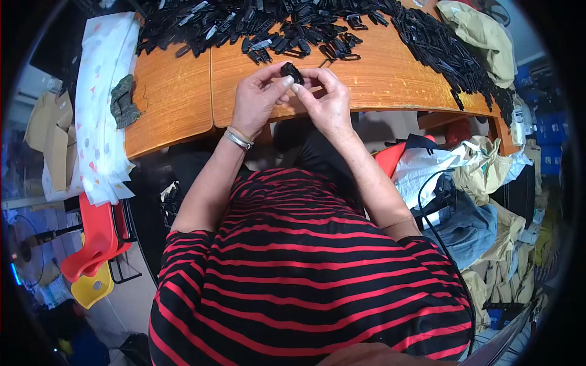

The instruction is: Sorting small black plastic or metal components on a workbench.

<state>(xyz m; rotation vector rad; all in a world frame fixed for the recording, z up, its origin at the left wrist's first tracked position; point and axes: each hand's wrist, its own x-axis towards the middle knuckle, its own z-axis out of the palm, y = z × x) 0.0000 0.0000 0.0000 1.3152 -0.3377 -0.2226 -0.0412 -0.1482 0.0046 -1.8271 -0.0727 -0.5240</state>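
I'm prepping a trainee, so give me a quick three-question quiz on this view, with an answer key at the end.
1. True or false: fingers of both the left hand and the right hand are on the small black piece.
2. Where is the silver bracelet worn?
A) On the right wrist
B) On the left wrist
C) On both wrists
3. What is heaped on the wooden table, beyond the hands?

Key:
1. True.
2. B.
3. A pile of loose black parts.
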